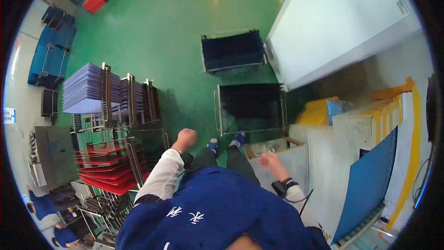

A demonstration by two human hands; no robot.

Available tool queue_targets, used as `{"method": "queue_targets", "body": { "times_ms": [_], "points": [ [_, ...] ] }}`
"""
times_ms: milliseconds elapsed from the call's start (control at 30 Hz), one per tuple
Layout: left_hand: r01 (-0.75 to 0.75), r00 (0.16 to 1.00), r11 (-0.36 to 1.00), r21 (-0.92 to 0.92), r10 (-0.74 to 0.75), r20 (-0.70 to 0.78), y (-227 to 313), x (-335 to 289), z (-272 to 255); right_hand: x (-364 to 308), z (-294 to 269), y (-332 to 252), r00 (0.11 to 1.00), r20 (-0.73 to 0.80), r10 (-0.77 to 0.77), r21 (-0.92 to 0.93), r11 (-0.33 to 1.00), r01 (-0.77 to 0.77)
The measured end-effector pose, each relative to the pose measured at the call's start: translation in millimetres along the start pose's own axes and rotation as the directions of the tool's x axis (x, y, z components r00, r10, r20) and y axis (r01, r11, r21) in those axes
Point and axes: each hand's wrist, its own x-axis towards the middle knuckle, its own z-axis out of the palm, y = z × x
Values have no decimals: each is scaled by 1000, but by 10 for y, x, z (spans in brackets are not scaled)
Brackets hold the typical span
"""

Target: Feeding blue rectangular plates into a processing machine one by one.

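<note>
White bin (297, 164) stands near the right hand (269, 160), angled inward like the left hand (187, 139), both grips unclear.

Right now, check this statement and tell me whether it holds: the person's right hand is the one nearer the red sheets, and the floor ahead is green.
Not quite: the head view shows that the left hand, not the right hand, is nearer the red sheets. The floor ahead is green, as you say.

Factory workshop | green floor (157, 23) | metal rack (133, 157) holding red sheets (108, 180)
</note>
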Motion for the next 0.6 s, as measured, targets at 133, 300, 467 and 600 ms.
{"method": "queue_targets", "body": {
  "times_ms": [133, 300, 467, 600],
  "points": [
    [-3, 996, 997, -71, -3, -89, 253, 88, 245, 46, -371, -481, 970, -243, -21, 14, 1000, 25],
    [-13, 1000, 999, 34, 12, 13, 341, 555, 637, 346, -1003, -725, 927, -376, 12, -78, 996, -44],
    [-2, 998, 991, 134, -6, 59, 298, 982, 756, 755, -1131, -451, 931, -326, -165, -410, 912, 18],
    [24, 989, 998, 61, -33, 141, 534, 1304, 790, 860, -807, -408, 936, -351, -6, -243, 966, -85]
  ]
}}
